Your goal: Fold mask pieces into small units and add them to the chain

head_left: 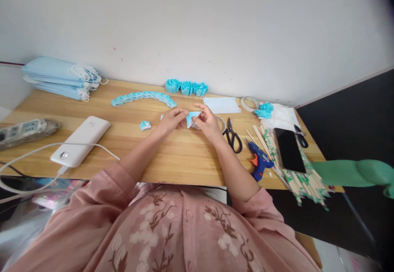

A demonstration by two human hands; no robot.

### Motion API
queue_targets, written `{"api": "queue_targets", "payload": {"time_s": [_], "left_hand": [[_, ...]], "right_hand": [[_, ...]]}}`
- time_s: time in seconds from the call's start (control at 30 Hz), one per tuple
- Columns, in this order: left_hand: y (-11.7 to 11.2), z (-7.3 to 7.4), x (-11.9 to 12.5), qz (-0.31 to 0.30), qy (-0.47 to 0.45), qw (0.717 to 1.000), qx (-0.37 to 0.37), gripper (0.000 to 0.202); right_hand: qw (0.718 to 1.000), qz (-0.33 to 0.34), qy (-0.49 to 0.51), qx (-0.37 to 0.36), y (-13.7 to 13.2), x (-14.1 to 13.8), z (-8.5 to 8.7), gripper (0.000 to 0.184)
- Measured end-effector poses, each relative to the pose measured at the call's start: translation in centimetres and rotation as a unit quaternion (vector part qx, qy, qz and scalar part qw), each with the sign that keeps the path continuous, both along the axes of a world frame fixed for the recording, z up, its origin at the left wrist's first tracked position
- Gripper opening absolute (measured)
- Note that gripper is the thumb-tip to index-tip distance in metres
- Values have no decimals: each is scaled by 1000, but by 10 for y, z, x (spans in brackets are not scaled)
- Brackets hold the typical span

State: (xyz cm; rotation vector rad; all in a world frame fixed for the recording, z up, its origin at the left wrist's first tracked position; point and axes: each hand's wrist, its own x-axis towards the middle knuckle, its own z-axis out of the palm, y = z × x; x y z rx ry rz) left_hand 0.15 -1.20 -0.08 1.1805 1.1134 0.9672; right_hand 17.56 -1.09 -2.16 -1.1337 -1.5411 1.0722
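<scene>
My left hand (172,120) and my right hand (205,121) meet over the middle of the wooden table (172,157). Both pinch a small light-blue folded piece of mask fabric (191,118) between their fingertips, just above the tabletop. A tiny folded blue piece (145,125) lies to the left of my left hand. Behind the hands a curved chain of folded blue pieces (143,97) stretches across the table. Three blue fabric rosettes (186,87) sit by the wall.
A stack of blue face masks (61,77) lies far left. A white power bank (80,140) with cable sits front left. Right of my hands: a flat mask (222,104), black scissors (232,136), blue glue gun (260,161), wooden sticks (295,173), a phone (289,150), a tape roll (248,102).
</scene>
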Motion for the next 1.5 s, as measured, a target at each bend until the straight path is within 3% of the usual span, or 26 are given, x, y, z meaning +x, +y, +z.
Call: {"api": "queue_targets", "payload": {"time_s": [0.2, 0.9, 1.5], "left_hand": [[-3, 3, 1, -35, 29, 999, -7, 21], [-1, -3, 1, -25, 31, 999, 2, 20], [-3, 1, -1, -33, 13, 999, 12, 21]], "right_hand": [[1000, -16, 22, -3, 0, 0, 2, 52], [1000, -6, -20, -6, 0, 2, 1, 47], [999, 37, 32, -4, -2, -1, 4, 61]]}}
